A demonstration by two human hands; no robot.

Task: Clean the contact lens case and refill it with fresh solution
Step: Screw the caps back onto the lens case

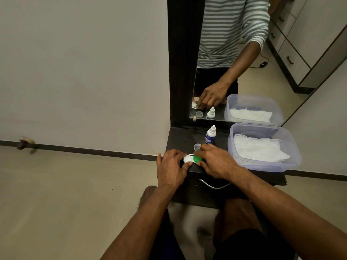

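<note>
A contact lens case (pixel 188 158) lies near the front left edge of a dark dresser top (pixel 180 139). It has a white cap on the left and a green cap (pixel 197 158) on the right. My left hand (pixel 171 166) grips the white side. My right hand (pixel 216 162) has its fingers closed on the green cap. A small white-and-blue solution bottle (pixel 210 135) stands upright just behind, with a small clear cap (pixel 197 146) lying beside it.
A clear plastic tub (pixel 293 145) with white tissues inside fills the right of the dresser top. A mirror (pixel 244 53) stands behind and reflects the scene. A metal drawer handle (pixel 214 185) juts below the front edge. Floor lies to the left.
</note>
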